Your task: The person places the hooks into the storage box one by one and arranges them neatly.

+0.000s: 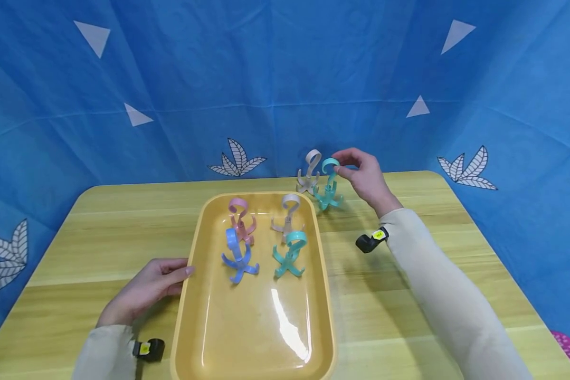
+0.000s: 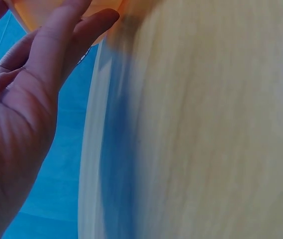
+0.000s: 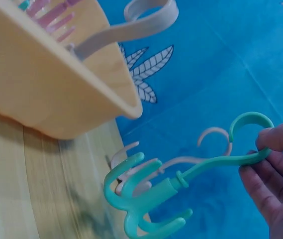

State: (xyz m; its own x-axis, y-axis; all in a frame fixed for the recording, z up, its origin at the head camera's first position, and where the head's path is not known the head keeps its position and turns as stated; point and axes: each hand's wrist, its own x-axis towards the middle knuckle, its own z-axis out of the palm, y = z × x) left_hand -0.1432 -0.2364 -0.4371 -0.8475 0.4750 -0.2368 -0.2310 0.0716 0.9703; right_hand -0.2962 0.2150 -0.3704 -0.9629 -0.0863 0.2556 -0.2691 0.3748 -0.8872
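Right hand (image 1: 364, 178) pinches green hook (image 1: 329, 197) by its curl.

From my remote station I am counting one yellow tray (image 1: 237, 322). Inside the tray I am logging four hooks: one pink hook (image 1: 240, 229), one blue hook (image 1: 239, 261), one white hook (image 1: 287, 226), one green hook (image 1: 290, 257). Beyond the tray's far right corner I am logging two: another white hook (image 1: 307, 182), another green hook (image 1: 328, 198). Flanking the tray, I am registering one left hand (image 1: 147, 287), one right hand (image 1: 364, 179).
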